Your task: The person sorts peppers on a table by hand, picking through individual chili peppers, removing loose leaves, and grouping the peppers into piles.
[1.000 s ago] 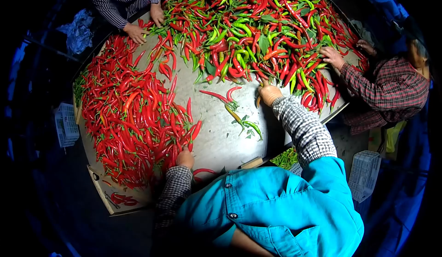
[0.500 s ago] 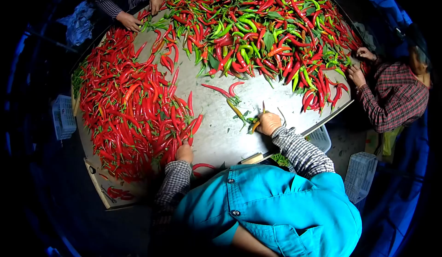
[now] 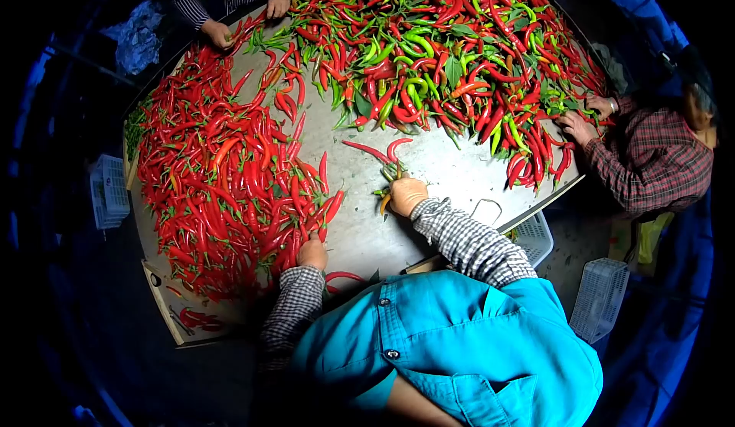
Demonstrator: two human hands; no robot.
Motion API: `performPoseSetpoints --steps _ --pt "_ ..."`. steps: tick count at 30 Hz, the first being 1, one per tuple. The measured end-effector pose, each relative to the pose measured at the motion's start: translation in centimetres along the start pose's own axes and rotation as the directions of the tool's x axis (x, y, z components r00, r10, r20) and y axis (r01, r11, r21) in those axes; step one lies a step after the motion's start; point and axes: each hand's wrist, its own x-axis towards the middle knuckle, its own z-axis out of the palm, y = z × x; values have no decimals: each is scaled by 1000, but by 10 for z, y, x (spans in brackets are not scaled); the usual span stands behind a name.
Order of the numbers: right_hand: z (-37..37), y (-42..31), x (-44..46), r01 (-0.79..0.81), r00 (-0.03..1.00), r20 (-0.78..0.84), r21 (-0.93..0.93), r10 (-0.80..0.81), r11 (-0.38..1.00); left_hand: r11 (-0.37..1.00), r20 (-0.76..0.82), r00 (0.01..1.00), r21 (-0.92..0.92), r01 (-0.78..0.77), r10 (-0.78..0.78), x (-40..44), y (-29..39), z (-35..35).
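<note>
My left hand (image 3: 312, 254) is at the lower right edge of a heap of red chili peppers (image 3: 222, 167), its fingers curled against red chilies and partly hidden. My right hand (image 3: 408, 196) is closed over the bare middle of the metal tabletop (image 3: 367, 232). An orange-brown chili pepper (image 3: 384, 203) sticks out from its grip, with green stems beside it. Just beyond that hand lie two loose red chilies (image 3: 366, 151), with green chili ends near its fingers. A mixed heap of red and green chilies (image 3: 429, 67) covers the far side.
At the far left, a co-worker's hands (image 3: 217, 34) touch the chilies. Another co-worker's hands (image 3: 579, 127) work at the right edge of the mixed heap. Plastic crates (image 3: 599, 298) stand below the table on both sides. A bent wire (image 3: 488, 211) lies near the front edge.
My right hand has moved left and slightly away from me, towards the loose chilies, still gripping the orange-brown one. My left hand stays at the red heap. Both co-workers' hands have shifted.
</note>
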Motion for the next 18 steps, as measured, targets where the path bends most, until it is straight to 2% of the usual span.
performPoseSetpoints --steps 2,4,6,8,10,11,12,13,14,15,18 --pt "3 -4 2 -13 1000 25 -4 13 1000 1000 -3 1000 -12 10 -10 -2 2 -3" --pt "12 -7 4 43 999 17 -43 -43 998 1000 3 1000 -11 24 -24 -4 5 -5" --pt "14 -11 3 74 997 -18 -152 -78 986 1000 4 1000 -3 30 -30 -4 8 -7" --pt "4 -8 7 144 990 29 -113 -141 983 1000 -22 1000 -14 18 -18 -6 6 -7" --pt "-22 -9 11 56 987 152 -28 -51 998 1000 -32 999 5 6 -6 -1 2 -3" --pt "-34 -7 10 2 992 129 42 -8 999 1000 -34 999 -10 3 -3 -1 1 -1" --pt "-44 0 5 -28 996 85 215 9 976 1000 -32 999 -25 1 -2 0 1 -1" --pt "-40 17 7 17 995 79 489 -63 872 1000 -18 1000 -30 4 -5 0 1 -2" --pt "-36 34 7 52 991 49 719 -124 693 1000 -15 1000 -23 -5 5 0 1 -3" --pt "-38 47 -2 62 987 0 924 -162 378 1000 -17 1000 -23 -1 1 -2 2 -4" --pt "-44 84 -37 65 997 -66 997 -36 -35 1000 27 1000 8 -12 12 -3 7 -9"
